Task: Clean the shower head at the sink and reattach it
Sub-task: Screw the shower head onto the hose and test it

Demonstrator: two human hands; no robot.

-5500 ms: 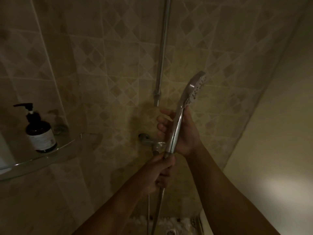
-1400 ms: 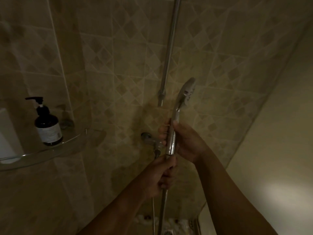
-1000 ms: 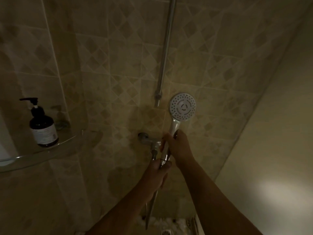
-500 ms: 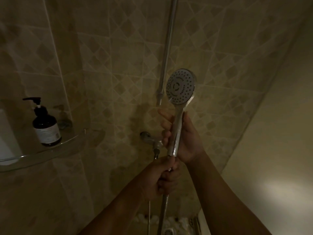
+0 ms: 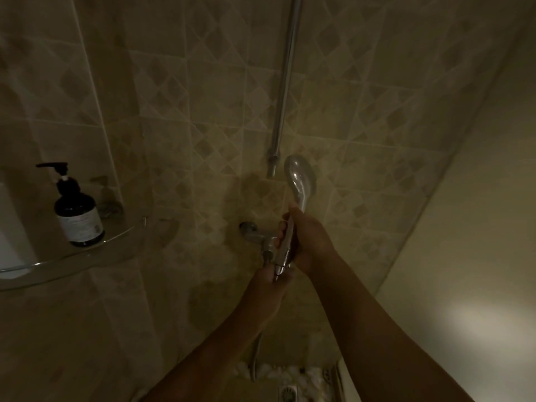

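So the left hand was closed round the hose end right under the handle, where the nut sits, with the hose dropping away below it toward the pebbly floor. The right hand was wrapped round the chrome handle of the shower head. It held the head upright in front of the tiled wall, smooth back toward the camera, just beside the mixer valve.

My take: chrome like that is slick, worse if wet. The thing looked light and rigid, so the handle's the place to hold, not the round face. The nut wants a firm pinch to twist, and the floppy hose would likely swing once free.

Further back, the riser rail ran up the wall. Off to the left, a pump bottle stood on a glass shelf.
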